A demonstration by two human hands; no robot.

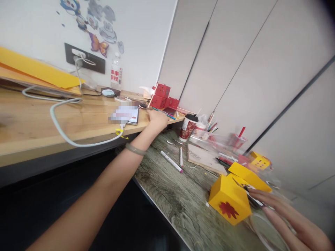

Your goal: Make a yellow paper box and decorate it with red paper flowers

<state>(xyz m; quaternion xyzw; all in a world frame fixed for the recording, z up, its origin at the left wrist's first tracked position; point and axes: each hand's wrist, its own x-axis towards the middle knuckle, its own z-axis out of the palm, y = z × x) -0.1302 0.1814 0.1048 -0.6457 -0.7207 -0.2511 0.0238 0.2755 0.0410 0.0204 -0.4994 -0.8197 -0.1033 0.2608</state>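
My left hand [158,119] reaches to the far end of the wooden desk, beside a slim teal pen [167,114] and in front of several stacked red paper boxes [162,91]. Its fingers are mostly hidden, so its grip does not show. At the lower right my right hand [290,218] is closed around a slim dark-handled tool [253,200] with a pointed metal tip; its exact kind is unclear. That tip reaches over a yellow paper box [218,193], which has a red leaf-like cut-out on its side and a raised flap.
A phone [133,115] on a white cable lies on the wooden desk [86,122]. On the lower grey-green table [167,195] are markers [171,161], a lidded cup [187,128], a board [204,158] and a small dotted yellow box [259,161]. A bottle [116,73] stands by the wall.
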